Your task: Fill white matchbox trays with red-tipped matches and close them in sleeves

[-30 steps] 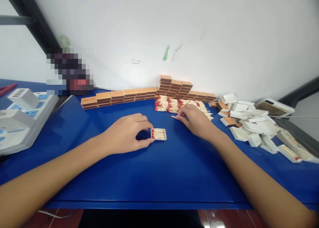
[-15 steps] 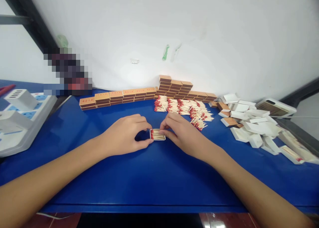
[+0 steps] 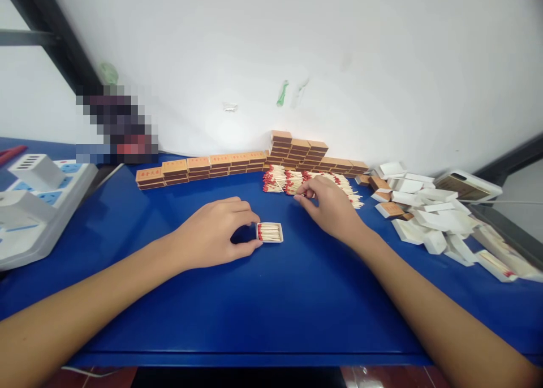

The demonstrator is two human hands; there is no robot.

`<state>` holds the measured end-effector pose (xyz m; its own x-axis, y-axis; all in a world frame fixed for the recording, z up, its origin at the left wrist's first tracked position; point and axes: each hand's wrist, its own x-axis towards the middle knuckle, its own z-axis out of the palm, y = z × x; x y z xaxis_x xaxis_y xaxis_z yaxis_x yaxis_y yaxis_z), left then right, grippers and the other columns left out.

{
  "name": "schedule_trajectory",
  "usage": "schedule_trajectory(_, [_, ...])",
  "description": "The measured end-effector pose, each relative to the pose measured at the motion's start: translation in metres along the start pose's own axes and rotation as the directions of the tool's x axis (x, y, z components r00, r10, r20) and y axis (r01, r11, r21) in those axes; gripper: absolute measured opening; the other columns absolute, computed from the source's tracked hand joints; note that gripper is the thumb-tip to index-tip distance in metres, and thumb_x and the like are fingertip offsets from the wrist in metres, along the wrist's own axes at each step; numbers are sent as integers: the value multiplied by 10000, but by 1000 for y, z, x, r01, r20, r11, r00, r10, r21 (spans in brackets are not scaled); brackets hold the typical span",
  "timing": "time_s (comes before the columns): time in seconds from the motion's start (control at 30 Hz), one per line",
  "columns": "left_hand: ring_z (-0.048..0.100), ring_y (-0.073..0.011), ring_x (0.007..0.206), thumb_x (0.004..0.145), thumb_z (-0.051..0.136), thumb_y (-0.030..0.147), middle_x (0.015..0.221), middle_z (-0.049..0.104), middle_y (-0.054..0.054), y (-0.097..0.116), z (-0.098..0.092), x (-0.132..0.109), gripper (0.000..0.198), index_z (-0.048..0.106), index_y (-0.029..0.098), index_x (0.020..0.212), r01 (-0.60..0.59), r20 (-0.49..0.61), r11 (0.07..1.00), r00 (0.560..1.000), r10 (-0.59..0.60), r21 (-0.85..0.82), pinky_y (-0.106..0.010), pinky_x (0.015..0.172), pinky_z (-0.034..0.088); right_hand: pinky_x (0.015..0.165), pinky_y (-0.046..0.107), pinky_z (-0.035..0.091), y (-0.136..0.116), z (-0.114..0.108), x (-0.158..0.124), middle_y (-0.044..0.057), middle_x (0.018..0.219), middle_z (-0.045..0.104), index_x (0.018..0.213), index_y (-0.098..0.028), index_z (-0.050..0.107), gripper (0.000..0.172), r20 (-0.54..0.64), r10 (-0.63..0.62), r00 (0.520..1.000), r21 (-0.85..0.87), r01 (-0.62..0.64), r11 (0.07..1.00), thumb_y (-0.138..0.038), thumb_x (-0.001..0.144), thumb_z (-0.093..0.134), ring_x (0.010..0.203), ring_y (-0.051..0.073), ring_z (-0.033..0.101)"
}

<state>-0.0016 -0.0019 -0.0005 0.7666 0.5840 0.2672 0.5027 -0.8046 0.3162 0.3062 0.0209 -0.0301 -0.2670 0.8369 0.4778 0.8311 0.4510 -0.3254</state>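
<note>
Blue tabletop, glossy, runs back to a white wall w/ bits of tape on it; dark metal post at far L, reddish floor tiles below the front edge. Small white tray of red-tipped matches sits mid-table, its L end pinched btwn thumb & fingers of L hand. R hand is at the loose match pile, thumb & fingertips close; can't tell if they grip a match. Matchbox stacks line the wall; power strip far L, heap of white trays on R.
</note>
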Motion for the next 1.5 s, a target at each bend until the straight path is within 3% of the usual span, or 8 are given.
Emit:
schedule_trajectory(0.17, [680,-233,971,1010,727,365,1007,749,-49,0,-2,1,242,791,186,1159,4,-13,1000,1000,-4,-3,-361,834,530,840,431,503,28,3,4,117,988,679,949,-220,639,60,30,-4,1000,-99,7,995,-248,996,665,937,299,635])
schedule_trajectory(0.43, [671,-222,947,1006,725,357,994,748,-45,1,-4,0,229,793,186,1143,-7,-17,1000,1000,7,-17,-358,812,527,854,452,506,25,3,6,133,979,662,927,-231,611,103,79,-65,995,-130,75,989,-244,1027,588,958,317,613])
schedule_trajectory(0.67, [675,-228,945,1006,716,355,995,752,-55,-2,-1,1,237,792,179,1146,-8,-21,1000,1000,8,-1,-360,823,523,821,418,504,-6,-11,-2,102,986,644,980,-232,620,87,44,-94,995,6,94,996,-256,1058,590,938,284,614])
schedule_trajectory(0.93, [678,-230,950,992,730,327,987,751,-51,-2,0,2,216,790,185,1143,14,-11,1000,1000,-14,-8,-353,825,521,827,388,530,-60,-18,-19,81,1024,660,1027,-237,625,57,202,-187,961,136,161,978,-259,1079,624,959,252,640])
schedule_trajectory(1.1, [676,-232,953,995,724,327,991,748,-50,-1,-1,3,207,789,193,1139,13,-7,1000,1000,-13,-11,-351,813,519,837,387,544,-64,-17,-21,78,1040,660,1033,-236,608,57,260,-199,945,125,171,977,-192,1068,603,992,253,658])
schedule_trajectory(1.5, [688,-234,964,1000,732,350,1001,752,-51,-1,0,3,193,778,195,1107,6,-10,1000,1000,-6,-8,-351,812,524,850,388,552,-68,-11,-22,93,1077,681,1048,-235,626,96,258,-224,940,127,197,972,-203,1104,556,1004,254,665])
